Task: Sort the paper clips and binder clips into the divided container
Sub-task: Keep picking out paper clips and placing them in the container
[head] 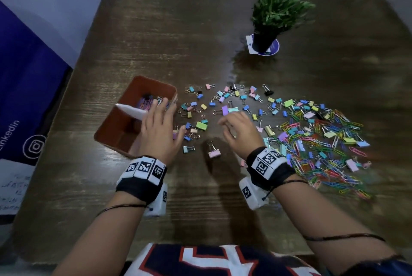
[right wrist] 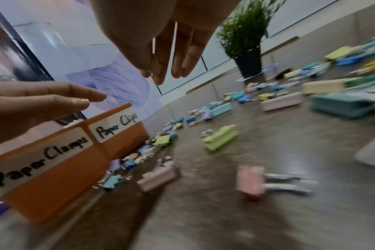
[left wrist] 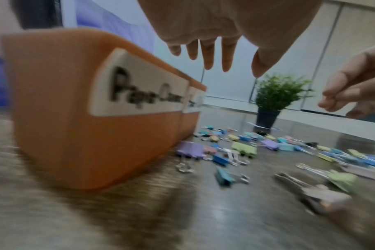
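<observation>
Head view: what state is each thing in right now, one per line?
Divided container: upright, open-topped, paper clips in far compartment.
Left hand: fingers spread, empty, over container's edge.
Right hand: loosely curled, nothing visibly held.
Binder clips: scattered on table.
Paper clips: loose pile.
Plant: upright.

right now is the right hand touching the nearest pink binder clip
Apart. Right wrist view: right hand hangs above the pink binder clip, air between.
</observation>
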### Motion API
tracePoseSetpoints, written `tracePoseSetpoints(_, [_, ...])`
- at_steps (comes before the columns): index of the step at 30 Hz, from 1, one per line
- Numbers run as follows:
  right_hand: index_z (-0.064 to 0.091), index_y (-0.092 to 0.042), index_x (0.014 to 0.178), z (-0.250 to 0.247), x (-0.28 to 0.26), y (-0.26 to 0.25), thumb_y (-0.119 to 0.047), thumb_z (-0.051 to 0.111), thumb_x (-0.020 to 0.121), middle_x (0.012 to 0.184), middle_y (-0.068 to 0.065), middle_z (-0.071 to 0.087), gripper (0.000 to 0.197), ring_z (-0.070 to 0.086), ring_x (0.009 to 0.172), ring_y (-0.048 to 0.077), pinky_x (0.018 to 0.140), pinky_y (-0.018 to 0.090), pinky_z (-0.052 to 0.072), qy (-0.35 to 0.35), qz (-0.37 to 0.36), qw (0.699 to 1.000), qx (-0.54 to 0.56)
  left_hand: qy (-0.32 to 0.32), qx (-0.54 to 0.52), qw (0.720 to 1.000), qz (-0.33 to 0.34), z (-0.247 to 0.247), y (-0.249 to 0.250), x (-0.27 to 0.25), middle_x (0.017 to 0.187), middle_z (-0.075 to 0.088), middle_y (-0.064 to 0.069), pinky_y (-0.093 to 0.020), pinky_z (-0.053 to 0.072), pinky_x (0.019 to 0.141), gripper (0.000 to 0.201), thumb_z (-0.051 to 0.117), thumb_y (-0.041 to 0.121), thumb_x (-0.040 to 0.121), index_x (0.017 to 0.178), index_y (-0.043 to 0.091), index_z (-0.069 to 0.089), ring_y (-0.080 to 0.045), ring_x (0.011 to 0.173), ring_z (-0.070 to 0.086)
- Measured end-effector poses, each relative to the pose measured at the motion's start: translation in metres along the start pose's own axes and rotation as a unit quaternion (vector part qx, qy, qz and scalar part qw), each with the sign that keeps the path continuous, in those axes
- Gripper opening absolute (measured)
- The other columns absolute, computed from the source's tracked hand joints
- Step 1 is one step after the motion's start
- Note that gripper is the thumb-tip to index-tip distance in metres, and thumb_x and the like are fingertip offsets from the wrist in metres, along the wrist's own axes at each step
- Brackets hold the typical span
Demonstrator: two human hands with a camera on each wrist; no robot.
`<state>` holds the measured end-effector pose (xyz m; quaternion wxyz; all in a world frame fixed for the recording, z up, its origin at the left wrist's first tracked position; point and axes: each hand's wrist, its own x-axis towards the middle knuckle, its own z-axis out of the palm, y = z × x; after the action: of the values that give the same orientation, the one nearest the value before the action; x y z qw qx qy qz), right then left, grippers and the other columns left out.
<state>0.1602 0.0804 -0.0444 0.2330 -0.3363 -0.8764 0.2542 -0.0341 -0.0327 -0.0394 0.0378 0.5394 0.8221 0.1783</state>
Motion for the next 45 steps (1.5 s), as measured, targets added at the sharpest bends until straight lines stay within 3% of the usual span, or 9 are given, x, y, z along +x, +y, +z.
tracePoseSetpoints(5, [0.063,-0.009,0.086,-0.041,-0.047,0.050,0.001,0.063,0.080,0.088,0.004,0.064,0.013,0.054,0.086,0.027,0.073,0.038,0.047,-0.037,0.039,0.997,-0.055,-0.114,-0.033,0.989,0.093,0.035,0.062,-0.003,0.136,0.048,0.000,-0.041,0.032,0.109,0.033,0.055,0.035,0.093,0.121,0.019,0.060,-0.023,0.133,0.032])
tracePoseSetpoints(12, [0.064,-0.016,0.094,-0.073,-0.103,0.088,-0.014,0.059,0.086,0.094,0.000,0.064,0.010,0.052,0.098,0.020,0.082,0.039,0.048,-0.160,0.128,0.976,-0.074,-0.234,0.024,0.956,0.173,0.081,0.138,-0.027,0.124,0.052,0.000,-0.033,0.033,0.094,0.035,0.045,0.041,0.097,0.124,0.023,0.056,-0.022,0.119,0.040])
tracePoseSetpoints(17, [0.059,-0.020,0.109,-0.079,-0.123,0.093,-0.021,0.054,0.089,0.110,-0.002,0.058,0.021,0.046,0.108,0.019,0.077,0.035,0.046,-0.252,0.110,0.953,-0.125,-0.239,0.037,0.961,0.132,0.097,0.171,-0.020,0.118,0.055,0.002,-0.034,0.029,0.093,0.031,0.048,0.045,0.095,0.117,0.026,0.060,-0.022,0.117,0.042])
tracePoseSetpoints(24, [0.054,-0.019,0.127,-0.093,-0.127,0.091,-0.027,0.049,0.096,0.126,-0.001,0.047,0.032,0.039,0.118,0.020,0.085,0.036,0.039,-0.345,0.037,0.914,-0.211,-0.244,0.012,0.967,0.068,0.116,0.194,-0.018,0.106,0.059,0.004,-0.033,0.037,0.088,0.014,0.061,0.039,0.088,0.098,0.028,0.060,-0.021,0.109,0.046])
tracePoseSetpoints(29, [0.059,-0.016,0.113,-0.093,-0.126,0.095,-0.026,0.053,0.094,0.118,0.000,0.049,0.022,0.041,0.113,0.020,0.083,0.037,0.044,-0.342,0.036,0.920,-0.187,-0.261,-0.026,0.965,0.022,0.116,0.195,-0.018,0.098,0.059,0.003,-0.034,0.040,0.085,0.011,0.060,0.028,0.087,0.079,0.029,0.052,-0.021,0.106,0.046])
tracePoseSetpoints(35, [0.057,-0.014,0.106,-0.091,-0.129,0.097,-0.021,0.053,0.092,0.111,0.002,0.052,0.017,0.045,0.108,0.019,0.087,0.034,0.045,-0.330,0.066,0.930,-0.147,-0.275,-0.063,0.959,0.005,0.106,0.187,-0.015,0.086,0.062,0.004,-0.033,0.048,0.078,0.007,0.059,0.022,0.088,0.082,0.022,0.055,-0.019,0.090,0.058])
tracePoseSetpoints(39, [0.057,-0.015,0.108,-0.088,-0.127,0.098,-0.014,0.054,0.089,0.112,0.002,0.055,0.019,0.048,0.107,0.020,0.088,0.034,0.045,-0.310,0.093,0.941,-0.101,-0.268,-0.122,0.955,-0.024,0.096,0.180,-0.019,0.079,0.060,0.008,-0.025,0.042,0.066,0.007,0.061,0.019,0.090,0.087,0.022,0.055,-0.013,0.076,0.056])
tracePoseSetpoints(42, [0.062,-0.016,0.104,-0.086,-0.124,0.098,-0.014,0.053,0.090,0.110,0.002,0.056,0.016,0.049,0.107,0.020,0.087,0.036,0.046,-0.327,0.114,0.933,-0.099,-0.273,-0.146,0.951,-0.021,0.091,0.175,-0.024,0.084,0.062,0.007,-0.028,0.049,0.072,0.008,0.060,0.016,0.090,0.093,0.023,0.061,-0.012,0.077,0.058])
tracePoseSetpoints(45, [0.056,-0.016,0.089,-0.084,-0.121,0.096,-0.013,0.055,0.086,0.102,0.003,0.053,0.004,0.051,0.098,0.020,0.082,0.037,0.049,-0.340,0.119,0.926,-0.114,-0.283,-0.117,0.951,0.032,0.089,0.169,-0.029,0.093,0.059,0.006,-0.033,0.049,0.080,0.009,0.058,0.016,0.089,0.093,0.022,0.062,-0.015,0.087,0.057])
